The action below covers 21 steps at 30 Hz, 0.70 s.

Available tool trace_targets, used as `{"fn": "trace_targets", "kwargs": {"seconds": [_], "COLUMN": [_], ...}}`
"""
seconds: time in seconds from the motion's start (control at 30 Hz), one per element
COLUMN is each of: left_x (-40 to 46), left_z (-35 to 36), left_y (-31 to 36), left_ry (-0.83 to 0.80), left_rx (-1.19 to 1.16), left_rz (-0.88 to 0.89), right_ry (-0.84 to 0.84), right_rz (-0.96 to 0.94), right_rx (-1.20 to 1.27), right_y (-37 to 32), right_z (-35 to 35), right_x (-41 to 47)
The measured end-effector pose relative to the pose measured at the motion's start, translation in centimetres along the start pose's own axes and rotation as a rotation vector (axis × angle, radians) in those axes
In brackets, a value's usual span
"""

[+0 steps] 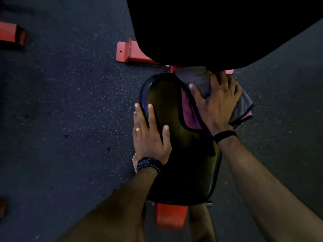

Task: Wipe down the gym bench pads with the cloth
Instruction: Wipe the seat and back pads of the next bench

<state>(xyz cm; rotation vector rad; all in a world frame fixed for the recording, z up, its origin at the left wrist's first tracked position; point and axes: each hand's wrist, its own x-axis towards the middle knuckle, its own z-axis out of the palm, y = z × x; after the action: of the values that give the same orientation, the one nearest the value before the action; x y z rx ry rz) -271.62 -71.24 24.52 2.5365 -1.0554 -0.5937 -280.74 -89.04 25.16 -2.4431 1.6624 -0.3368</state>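
A black seat pad [181, 165] of the gym bench lies below me, narrow end away from me. A larger black back pad [218, 28] rises beyond it and fills the top right. My right hand [215, 102] presses a grey and purple cloth [197, 81] onto the far right corner of the seat pad, fingers spread over the bunched fabric. Part of the cloth hangs over the pad's right edge. My left hand [150, 135] rests flat on the pad's left side, fingers straight, a ring on one finger.
The bench's red frame shows as a foot [129, 52] at the far left of the back pad and a post [170, 215] under the seat's near end. Another red frame piece [11, 34] sits at the upper left. Dark speckled rubber floor [70, 102] surrounds everything.
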Motion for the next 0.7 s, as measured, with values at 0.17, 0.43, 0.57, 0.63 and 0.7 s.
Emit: {"fn": "trace_targets", "kwargs": {"seconds": [0.17, 0.43, 0.57, 0.63, 0.7], "left_x": [0.1, -0.2, -0.2, -0.3, -0.8], "left_z": [0.2, 0.0, -0.3, -0.5, -1.0], "left_y": [-0.4, -0.4, -0.4, -0.3, -0.9], "left_ry": [0.005, 0.158, 0.187, 0.244, 0.338], "left_rx": [-0.022, -0.253, -0.253, -0.344, -0.438], "left_rz": [0.016, 0.011, 0.064, 0.057, 0.075], "right_ry": [-0.036, -0.085, -0.141, -0.161, -0.196], "right_rz": [-0.141, -0.265, -0.330, -0.374, -0.483], "right_rx": [-0.016, -0.065, -0.118, -0.150, -0.105], "right_y": [-4.6, -10.2, -11.8, -11.6, -10.9], "right_z": [0.6, 2.1, 2.3, 2.0, 1.5], "right_x": [-1.3, -1.1, -0.8, -0.9, -1.8]}}
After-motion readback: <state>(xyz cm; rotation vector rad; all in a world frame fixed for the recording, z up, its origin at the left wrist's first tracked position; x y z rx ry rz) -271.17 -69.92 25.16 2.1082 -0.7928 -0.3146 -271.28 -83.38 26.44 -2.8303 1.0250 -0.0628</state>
